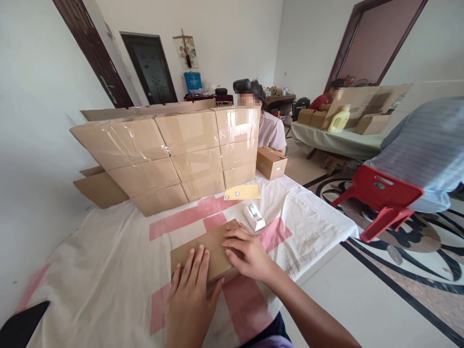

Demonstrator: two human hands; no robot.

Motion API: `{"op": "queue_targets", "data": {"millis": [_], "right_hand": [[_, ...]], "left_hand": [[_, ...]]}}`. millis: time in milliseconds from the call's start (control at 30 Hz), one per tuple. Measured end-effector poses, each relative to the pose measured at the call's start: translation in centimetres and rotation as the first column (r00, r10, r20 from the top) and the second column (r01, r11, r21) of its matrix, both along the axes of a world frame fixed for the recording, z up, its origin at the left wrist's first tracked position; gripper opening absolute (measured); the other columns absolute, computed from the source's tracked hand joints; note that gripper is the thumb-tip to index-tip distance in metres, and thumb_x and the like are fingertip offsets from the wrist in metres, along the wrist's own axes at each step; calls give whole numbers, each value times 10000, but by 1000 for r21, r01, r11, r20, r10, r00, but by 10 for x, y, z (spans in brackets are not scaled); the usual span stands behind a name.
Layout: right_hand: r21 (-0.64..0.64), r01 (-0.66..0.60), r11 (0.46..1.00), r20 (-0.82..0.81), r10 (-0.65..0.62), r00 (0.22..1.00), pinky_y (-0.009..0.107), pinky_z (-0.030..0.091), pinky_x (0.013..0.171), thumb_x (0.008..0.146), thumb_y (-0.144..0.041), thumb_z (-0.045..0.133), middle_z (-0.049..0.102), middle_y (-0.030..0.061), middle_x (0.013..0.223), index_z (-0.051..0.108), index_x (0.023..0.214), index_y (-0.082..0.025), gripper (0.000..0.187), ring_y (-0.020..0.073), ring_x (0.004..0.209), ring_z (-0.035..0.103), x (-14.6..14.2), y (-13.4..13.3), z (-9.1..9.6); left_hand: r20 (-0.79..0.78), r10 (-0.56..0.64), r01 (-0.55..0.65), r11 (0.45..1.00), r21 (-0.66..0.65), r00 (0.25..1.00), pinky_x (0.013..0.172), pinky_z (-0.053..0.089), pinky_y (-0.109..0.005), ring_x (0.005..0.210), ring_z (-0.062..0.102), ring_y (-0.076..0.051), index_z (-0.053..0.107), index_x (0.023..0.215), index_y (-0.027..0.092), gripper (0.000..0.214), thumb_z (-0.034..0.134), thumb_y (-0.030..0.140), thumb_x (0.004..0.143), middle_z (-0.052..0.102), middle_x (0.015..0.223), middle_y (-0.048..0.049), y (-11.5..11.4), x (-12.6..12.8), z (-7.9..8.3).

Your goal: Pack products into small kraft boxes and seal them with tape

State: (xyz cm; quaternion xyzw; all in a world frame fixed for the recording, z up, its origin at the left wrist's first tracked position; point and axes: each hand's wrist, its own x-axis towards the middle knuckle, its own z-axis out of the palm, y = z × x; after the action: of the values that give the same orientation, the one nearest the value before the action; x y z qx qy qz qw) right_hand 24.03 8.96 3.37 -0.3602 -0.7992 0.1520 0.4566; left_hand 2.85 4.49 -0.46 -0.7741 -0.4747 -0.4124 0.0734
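Note:
A small brown cardboard box (208, 244) lies on the white and pink cloth of the table (108, 270) right in front of me. My left hand (190, 290) rests flat on its near end with the fingers stretched out. My right hand (246, 251) lies across the box's right side, fingers extended and pressed on the top. Just beyond the box sit a small white device (254, 217) and a yellow envelope (242, 193).
A wall of taped cardboard boxes (170, 154) stands across the far part of the table, with one loose box (271, 162) at its right. A person sits behind it. A red plastic stool (380, 195) and another person's back are at right. Another table with boxes stands farther back.

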Motion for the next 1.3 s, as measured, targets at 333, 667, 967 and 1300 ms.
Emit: {"op": "queue_targets", "data": {"millis": [333,667,967,1300], "right_hand": [[-595,446,668,-255,-684,684,460,491,984,809,-460,599,751,121,1059,764,889,-189,327,295,1047,664,108,50,-45],[-736,326,593,-134,-599,789,323,499,769,768,-459,606,762,48,878,782,779,-199,314,234,871,664,117,90,-72],[-731,359,581,-51,-571,820,303,467,703,783,-433,658,678,28,699,689,643,-188,284,203,741,634,113,101,-65],[-688,359,631,-52,-535,843,317,504,759,818,-521,624,641,47,772,582,616,-201,381,215,792,644,111,110,-81]], "left_hand": [[-6,17,-17,994,-104,1000,1261,225,-458,1362,572,-362,536,1517,277,740,785,451,842,594,1497,-82,0,-8,11],[-149,49,-66,992,-109,988,1261,214,-486,1440,498,-367,377,1614,295,807,694,528,910,539,1554,-85,49,-27,13],[-256,-34,11,996,-93,966,1268,224,-517,1453,487,-366,393,1602,251,765,640,548,943,515,1570,-116,77,-52,27],[-6,-530,525,838,146,848,983,608,-423,1087,754,-232,701,1121,299,344,744,117,832,788,1148,-12,40,12,45]]}}
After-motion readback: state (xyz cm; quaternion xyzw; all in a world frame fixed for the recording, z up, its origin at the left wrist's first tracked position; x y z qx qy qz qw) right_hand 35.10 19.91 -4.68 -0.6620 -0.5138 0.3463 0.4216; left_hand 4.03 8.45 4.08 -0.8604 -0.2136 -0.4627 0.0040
